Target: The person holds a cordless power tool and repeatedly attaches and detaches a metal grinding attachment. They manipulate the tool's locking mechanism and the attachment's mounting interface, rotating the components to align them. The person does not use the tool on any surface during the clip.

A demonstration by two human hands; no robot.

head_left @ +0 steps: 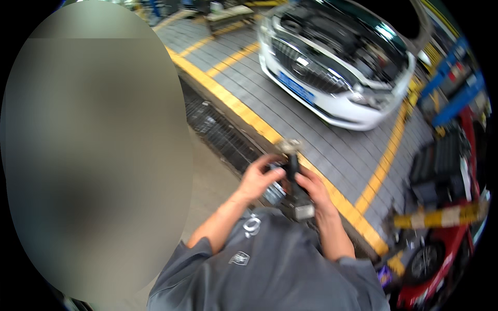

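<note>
In front of my chest is a dark cordless power tool (293, 168), with a pale metallic head at the far end and a block-like battery (303, 210) at the near end. My right hand (314, 187) wraps round its grip from the right. From the left, my left hand (259, 179) curls its fingers and thumb against the grip just below the head. Motion blur hides the tool's exact kind. A clear, shiny object (274, 194) shows beneath my left hand; its kind is not plain.
Ahead stands a white car (332, 106) with its hood raised. A dark floor grate (220, 129) runs beside a yellow line (241, 110). To the right are a blue lift post (451, 83), a black case (438, 166), a yellow-and-white bar (441, 216) and a red car (443, 274). The left side is blurred out.
</note>
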